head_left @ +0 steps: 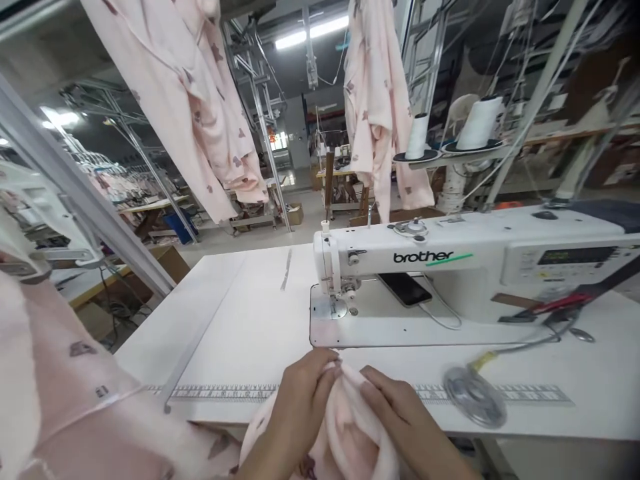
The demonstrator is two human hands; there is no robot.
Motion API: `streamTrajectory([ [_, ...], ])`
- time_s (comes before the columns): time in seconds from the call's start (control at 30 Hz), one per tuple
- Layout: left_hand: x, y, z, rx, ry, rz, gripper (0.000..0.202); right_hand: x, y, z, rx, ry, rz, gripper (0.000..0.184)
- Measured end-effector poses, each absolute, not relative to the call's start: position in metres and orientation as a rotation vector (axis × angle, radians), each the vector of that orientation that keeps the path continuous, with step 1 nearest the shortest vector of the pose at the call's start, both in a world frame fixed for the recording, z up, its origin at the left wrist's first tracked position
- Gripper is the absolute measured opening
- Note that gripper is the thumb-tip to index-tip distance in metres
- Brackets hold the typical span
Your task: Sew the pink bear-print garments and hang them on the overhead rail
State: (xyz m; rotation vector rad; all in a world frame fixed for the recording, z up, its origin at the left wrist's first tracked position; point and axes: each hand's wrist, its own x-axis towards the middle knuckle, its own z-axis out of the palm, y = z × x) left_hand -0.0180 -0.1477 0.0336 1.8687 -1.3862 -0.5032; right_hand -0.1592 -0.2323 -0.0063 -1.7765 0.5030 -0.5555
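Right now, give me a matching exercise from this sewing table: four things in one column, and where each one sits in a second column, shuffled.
Things:
1. Black phone
2. White thread cones
3. Pink printed fabric
4. Printed measuring scale

Places:
A. Bunched between the left hand and right hand
B. Along the front of the table
C. Lying on the machine bed under the arm of the Brother sewing machine
D. Standing on round holders above the machine

Pairs: 1-C, 2-D, 3-A, 4-B

Left hand and right hand hold a fold of pink printed fabric at the front edge of the table. Brother sewing machine stands ahead, a smartphone on its bed. Measuring tape runs along the table edge.
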Motion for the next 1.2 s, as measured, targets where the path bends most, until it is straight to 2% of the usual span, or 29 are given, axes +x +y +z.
streamTrajectory([
  [0.17,-0.019,-0.153,0.027,1.704,-1.382,-0.542,0.022,-0.160,-0.251,0.014,-1.970,0.425,-0.709,0.020],
  [0.27,-0.020,-0.152,0.026,1.795,-1.178,-0.571,0.015,-0.151,-0.255,0.020,-1.933,0.405,-0.616,0.012],
  [0.37,-0.021,-0.151,0.028,1.836,-1.115,-0.648,0.024,-0.148,-0.257,0.024,-1.932,0.447,-0.528,0.006],
  [0.47,-0.018,-0.147,0.031,1.854,-1.215,-0.694,0.035,-0.148,-0.264,0.030,-1.986,0.415,-0.404,0.009],
  [0.57,-0.014,-0.142,0.031,1.859,-1.360,-0.682,0.043,-0.142,-0.276,0.031,-1.808,0.330,-0.207,0.013],
  [0.73,-0.006,-0.128,0.014,1.839,-1.499,-0.341,0.037,-0.120,-0.285,0.016,-1.306,0.212,0.159,0.027],
  [0.83,-0.005,-0.122,0.005,1.783,-1.548,-0.195,0.037,-0.112,-0.279,0.004,-1.149,0.214,0.206,0.023],
  [0.93,-0.007,-0.123,0.007,1.763,-1.512,-0.245,0.046,-0.110,-0.271,-0.004,-1.064,0.288,0.162,0.014],
  [1.03,-0.008,-0.127,0.015,1.785,-1.362,-0.417,0.047,-0.113,-0.265,-0.004,-1.086,0.325,0.058,0.014],
  [1.13,-0.010,-0.131,0.020,1.836,-1.121,-0.461,0.043,-0.123,-0.255,0.004,-1.405,0.386,-0.287,0.026],
  [1.2,-0.012,-0.133,0.019,1.855,-1.032,-0.400,0.040,-0.131,-0.244,0.010,-1.664,0.462,-0.537,0.026],
])
